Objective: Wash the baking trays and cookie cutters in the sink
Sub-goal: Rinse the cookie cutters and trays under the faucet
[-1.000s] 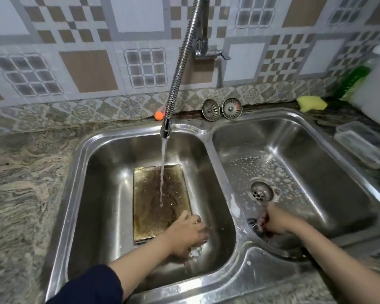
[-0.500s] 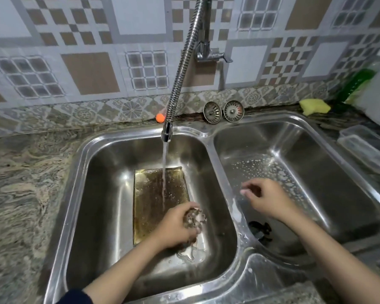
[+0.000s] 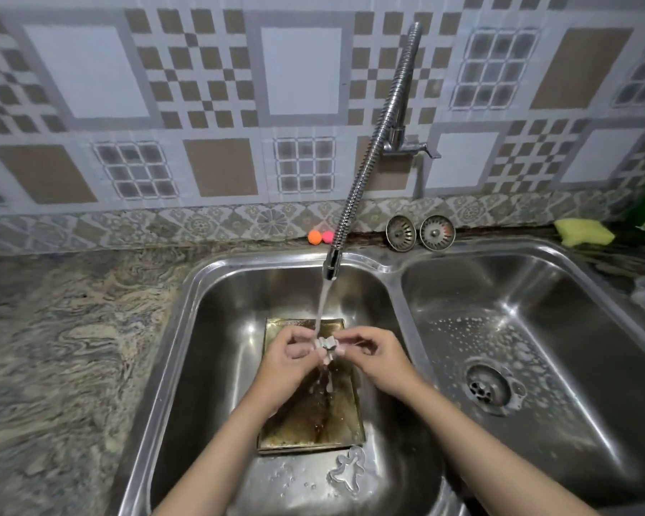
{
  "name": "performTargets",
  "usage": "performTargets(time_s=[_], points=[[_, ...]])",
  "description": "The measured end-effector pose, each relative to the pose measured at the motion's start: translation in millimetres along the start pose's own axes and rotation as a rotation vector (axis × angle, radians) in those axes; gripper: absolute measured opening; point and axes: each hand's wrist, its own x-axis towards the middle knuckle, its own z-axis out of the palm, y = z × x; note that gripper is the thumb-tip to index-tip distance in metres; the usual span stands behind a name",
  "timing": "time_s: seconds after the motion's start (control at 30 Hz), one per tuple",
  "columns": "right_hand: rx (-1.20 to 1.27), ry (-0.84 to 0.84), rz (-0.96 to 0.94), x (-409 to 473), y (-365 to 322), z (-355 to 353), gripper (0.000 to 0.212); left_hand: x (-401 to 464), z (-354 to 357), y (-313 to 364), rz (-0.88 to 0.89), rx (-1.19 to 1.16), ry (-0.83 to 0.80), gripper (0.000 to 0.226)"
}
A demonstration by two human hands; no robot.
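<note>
A greasy brown baking tray (image 3: 336,418) lies flat on the bottom of the left sink basin (image 3: 216,351). Above it, my left hand (image 3: 291,357) and my right hand (image 3: 377,357) together hold a small metal cookie cutter (image 3: 326,346) under the water stream from the flexible faucet (image 3: 369,162). Both hands pinch it with their fingertips. A second, figure-shaped cookie cutter (image 3: 347,471) lies on the basin floor just in front of the tray's near right corner.
The right basin (image 3: 574,314) has soap foam around its drain (image 3: 486,389). Two sink strainers (image 3: 419,232) lean on the back ledge beside two small coloured balls (image 3: 321,236). A yellow sponge (image 3: 583,232) lies at the far right. Granite counter (image 3: 64,348) spreads to the left.
My right hand crossed from the right basin to the left one. My left hand lifted a cookie cutter off the basin floor into the water stream, and both hands now hold it.
</note>
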Motion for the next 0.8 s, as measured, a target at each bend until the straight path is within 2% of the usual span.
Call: performTargets(time_s=[0.13,0.4,0.8], points=[[0.074,0.091,0.011,10,2,13,0.020,3,2,2,0.104,0.000,0.113,0.012],[0.130,0.143,0.039,15,10,25,0.021,3,4,-5,0.173,0.179,0.301,0.015],[0.159,0.120,0.059,15,8,39,0.022,-12,-3,0,0.188,0.063,0.351,0.016]])
